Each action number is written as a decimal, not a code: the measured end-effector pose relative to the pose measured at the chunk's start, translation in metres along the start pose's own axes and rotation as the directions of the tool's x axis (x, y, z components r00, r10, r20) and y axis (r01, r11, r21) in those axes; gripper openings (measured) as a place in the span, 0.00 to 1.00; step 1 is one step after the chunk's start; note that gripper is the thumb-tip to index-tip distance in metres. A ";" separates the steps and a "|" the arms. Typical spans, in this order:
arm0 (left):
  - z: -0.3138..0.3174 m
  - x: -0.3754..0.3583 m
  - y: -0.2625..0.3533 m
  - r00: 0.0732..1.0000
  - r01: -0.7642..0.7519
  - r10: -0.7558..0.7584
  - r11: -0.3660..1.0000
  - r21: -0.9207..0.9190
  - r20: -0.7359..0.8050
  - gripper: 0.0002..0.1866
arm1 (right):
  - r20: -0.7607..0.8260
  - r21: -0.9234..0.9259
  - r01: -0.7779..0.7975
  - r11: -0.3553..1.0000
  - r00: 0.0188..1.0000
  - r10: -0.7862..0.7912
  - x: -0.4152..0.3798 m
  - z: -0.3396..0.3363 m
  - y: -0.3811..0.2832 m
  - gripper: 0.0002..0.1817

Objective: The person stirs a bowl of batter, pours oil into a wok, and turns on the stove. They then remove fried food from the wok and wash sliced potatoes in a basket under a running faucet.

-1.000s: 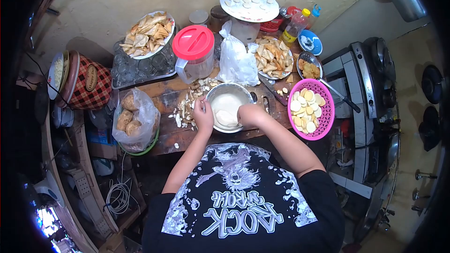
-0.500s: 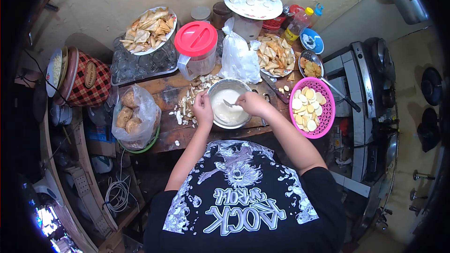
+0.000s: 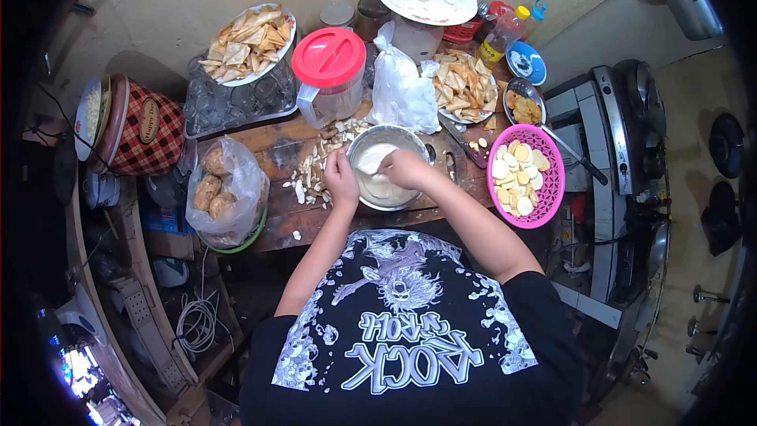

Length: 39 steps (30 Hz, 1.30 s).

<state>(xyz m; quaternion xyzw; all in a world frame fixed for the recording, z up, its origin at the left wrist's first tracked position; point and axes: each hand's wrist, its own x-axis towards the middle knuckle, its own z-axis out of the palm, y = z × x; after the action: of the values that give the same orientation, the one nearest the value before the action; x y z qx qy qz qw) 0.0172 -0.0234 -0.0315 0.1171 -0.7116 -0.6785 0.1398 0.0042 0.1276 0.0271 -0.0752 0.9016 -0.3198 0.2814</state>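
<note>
A metal bowl [image 3: 383,196] with pale, creamy batter [image 3: 385,159] inside stands near the table's front edge. My left hand [image 3: 341,180] is closed on the left rim of the bowl. Over the batter, my right hand [image 3: 404,169] is closed round a spoon [image 3: 366,171], whose end dips into the batter. Pale scraps and peelings [image 3: 311,173] lie on the wood left of the bowl. To the right is a pink basket [image 3: 555,181] of pale round slices [image 3: 518,167].
Behind the bowl stand a red-lidded jug [image 3: 330,71], a white plastic bag [image 3: 400,95] and a plate of folded pastries [image 3: 465,83]. A knife [image 3: 467,146] lies at right. A bag of potatoes [image 3: 225,189] stands left, a ladle [image 3: 579,159] juts past the right edge.
My right hand has moved slightly left and up over the bowl, with the spoon now nearer the left rim. The view has shifted slightly.
</note>
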 end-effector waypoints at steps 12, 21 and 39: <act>0.000 -0.001 0.001 0.997 0.002 -0.001 1.000 0.016 -0.074 0.08 | 0.169 -0.479 0.005 0.878 0.982 0.086 -0.007 -0.008 0.005 0.09; -0.002 -0.004 0.010 0.999 0.011 -0.008 0.998 0.059 -0.041 0.08 | -0.031 -0.636 -0.125 0.761 0.990 0.136 -0.030 -0.036 -0.007 0.09; -0.004 -0.007 0.008 0.997 -0.036 0.045 0.989 0.141 -0.062 0.08 | 0.140 -0.308 -0.063 0.949 0.984 0.111 -0.043 -0.014 0.003 0.11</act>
<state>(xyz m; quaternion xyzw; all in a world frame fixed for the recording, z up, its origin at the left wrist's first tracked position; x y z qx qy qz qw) 0.0253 -0.0242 -0.0234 0.1342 -0.7546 -0.6200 0.1680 0.0319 0.1507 0.0539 -0.1021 0.9177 -0.1585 0.3497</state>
